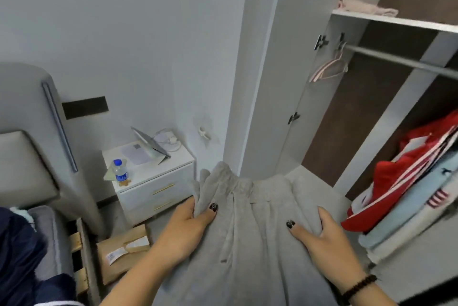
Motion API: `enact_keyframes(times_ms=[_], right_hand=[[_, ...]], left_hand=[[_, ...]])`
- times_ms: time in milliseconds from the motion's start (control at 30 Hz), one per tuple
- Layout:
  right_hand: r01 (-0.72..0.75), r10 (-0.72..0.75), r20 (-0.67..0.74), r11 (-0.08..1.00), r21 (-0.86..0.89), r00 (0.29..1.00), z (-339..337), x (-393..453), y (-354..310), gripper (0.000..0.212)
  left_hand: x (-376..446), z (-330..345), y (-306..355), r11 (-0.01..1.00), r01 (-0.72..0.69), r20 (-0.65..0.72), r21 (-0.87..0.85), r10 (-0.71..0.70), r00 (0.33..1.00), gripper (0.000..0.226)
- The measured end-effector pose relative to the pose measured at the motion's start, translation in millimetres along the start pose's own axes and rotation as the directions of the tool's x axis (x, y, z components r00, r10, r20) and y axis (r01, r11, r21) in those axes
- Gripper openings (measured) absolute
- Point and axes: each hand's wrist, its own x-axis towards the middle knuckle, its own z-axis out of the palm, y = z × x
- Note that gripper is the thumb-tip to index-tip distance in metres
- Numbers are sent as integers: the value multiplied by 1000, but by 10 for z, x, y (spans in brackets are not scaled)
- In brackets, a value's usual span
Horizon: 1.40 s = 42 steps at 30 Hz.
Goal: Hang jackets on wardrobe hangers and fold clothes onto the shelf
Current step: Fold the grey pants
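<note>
A grey fleece garment (247, 231) hangs spread out in front of me, held up between both hands. My left hand (188, 229) pinches its left edge, thumb on top. My right hand (319, 234), with a dark bead bracelet at the wrist, grips its right side. The open wardrobe stands to the right, with a metal rail (396, 60) and pink hangers (329, 68) at the rail's left end. A folded pink cloth (366, 7) lies on the top shelf (396, 21). A red jacket (401, 182) and a pale blue garment (421, 196) hang at the right edge.
A white bedside cabinet (153, 182) carries a water bottle (120, 172), a tablet and cables. The grey bed headboard (32, 132) is at the left, with dark blue clothing (22, 261) on the bed. A brown parcel (121, 251) lies on the floor. The wardrobe door (267, 70) stands open.
</note>
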Motion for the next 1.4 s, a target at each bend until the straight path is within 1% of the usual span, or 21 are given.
enact_keyframes(times_ms=[100,200,267,500,600,700,800,1000,1200,1400], right_hand=[[50,-51,-74,999,-19,996,-202,-26,-411,20],[82,-87,-110,995,-54,990,-373,-14,-694,18],[93,-106,-127,991,-100,986,-477,18,-843,21],[164,-221,-173,942,-292,960,-1011,120,-1286,25],[177,-259,-201,919,-352,945,-1277,178,-1412,22],[171,-287,-252,901,-399,924,-1548,311,-1512,22],[174,-322,-315,892,-417,893,-1822,533,-1571,22],[172,-344,-388,894,-414,855,-2463,1183,-1610,25],[156,-361,-427,882,-444,829,-3074,1853,-1752,27],[107,-356,-458,868,-484,815,-3379,2481,-1838,25]], left_hand=[[38,-18,423,998,-63,68,21,62,996,13],[84,-15,783,988,-148,108,36,144,984,11],[113,-11,1003,980,-194,135,49,186,973,10],[315,118,1616,957,-283,219,71,262,940,12],[425,288,1847,948,-315,251,50,294,922,15],[588,548,2101,939,-343,247,33,325,913,20],[815,833,2381,929,-369,257,16,353,900,18],[1446,1446,2973,898,-440,299,-10,422,856,18],[2081,1990,3474,874,-485,326,-17,464,824,14],[2803,2358,3786,868,-496,345,-34,476,809,15]])
